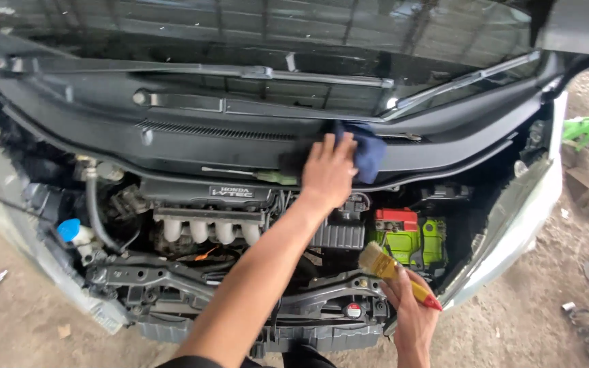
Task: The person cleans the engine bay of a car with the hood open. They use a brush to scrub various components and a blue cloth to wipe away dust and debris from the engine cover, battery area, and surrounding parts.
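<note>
Car is sitting with its bonnet up, engine bay open to the head camera. Black cowl panel is running across below the windscreen, wipers parked on it. Green battery with a red top is sitting at the right of the bay, blue cap at far left. Left hand is reaching out at full arm's length over the engine, palm down, fingers spread and pressing a dark blue cloth flat against the cowl panel near its middle. Right hand is hanging back low near the front crossmember, fist closed around the red-and-yellow handle of a paintbrush, bristles pointing up-left (not touching anything). My read: wiping is working best with the cloth kept flat under the whole palm, going along the panel's length, staying off the wiper arm and the vent slots, where the brush is suiting better.
</note>
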